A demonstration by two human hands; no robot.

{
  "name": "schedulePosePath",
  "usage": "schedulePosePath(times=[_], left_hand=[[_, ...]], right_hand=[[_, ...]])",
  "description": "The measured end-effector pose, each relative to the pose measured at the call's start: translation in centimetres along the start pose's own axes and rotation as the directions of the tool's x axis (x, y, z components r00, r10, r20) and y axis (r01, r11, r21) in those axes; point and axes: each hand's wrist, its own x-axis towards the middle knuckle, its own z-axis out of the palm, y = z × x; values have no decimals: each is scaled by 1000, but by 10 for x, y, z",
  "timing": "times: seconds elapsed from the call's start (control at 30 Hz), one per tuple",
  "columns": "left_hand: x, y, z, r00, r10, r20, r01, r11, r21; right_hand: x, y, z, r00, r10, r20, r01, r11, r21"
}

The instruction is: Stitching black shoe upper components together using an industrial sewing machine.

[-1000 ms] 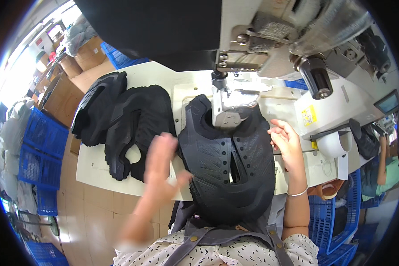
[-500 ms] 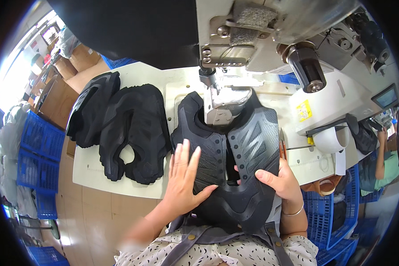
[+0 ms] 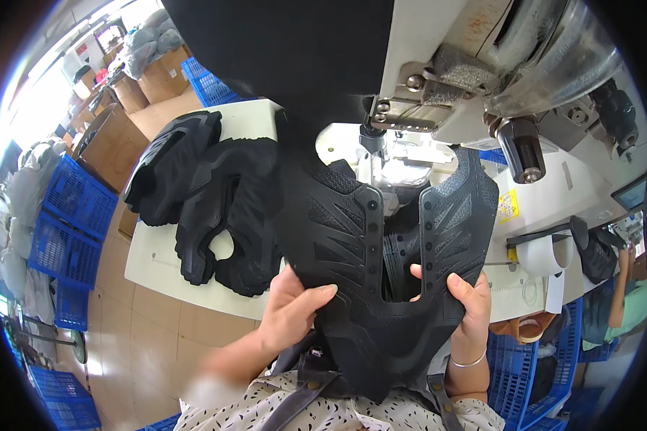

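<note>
A flat black shoe upper (image 3: 381, 330) with textured side panels and a row of eyelets along each side of its throat is spread before me. My left hand (image 3: 287, 309) grips its left edge, thumb on top and fingers underneath. On the opposite edge my right hand (image 3: 471, 305) is closed the same way, with a fingertip showing inside the throat opening. More dark material shows through that opening; what it is I cannot make out. Just beyond the upper stands a sewing machine (image 3: 413, 108), its needle area lit brightly and partly hidden by the upper.
Stacked black shoe uppers (image 3: 226, 208) lie on the white table (image 3: 158, 251) to the left. Blue crates (image 3: 72, 215) and cardboard boxes (image 3: 108, 147) stand beyond the left side. At right are a white cup-shaped part (image 3: 543, 256), more blue crates (image 3: 546, 366) and another person (image 3: 625, 309).
My left hand has gone from lying flat on the upper to gripping its edge. The upper has come up and away from the machine's needle area. The whole view has shifted slightly.
</note>
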Motion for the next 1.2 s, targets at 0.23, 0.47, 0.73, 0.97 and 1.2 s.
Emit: schedulePosePath(times=[0.23,0.47,0.73,0.97,1.2], left_hand=[[40,22,10,999,3,-38,-4,999,-35],[59,24,15,972,230,42,-231,918,322],[59,15,7,934,333,130,-349,774,528],[55,13,15,959,277,56,-277,881,382],[37,-6,20,989,101,-111,-70,964,255]], right_hand=[[30,-21,16,997,-41,-58,35,994,-103],[22,-17,3,980,-199,-17,191,959,-209],[5,-6,0,947,-319,-33,265,838,-476],[1,-5,-5,942,-335,-35,272,819,-504],[2,-8,-2,952,-293,-88,209,832,-514]])
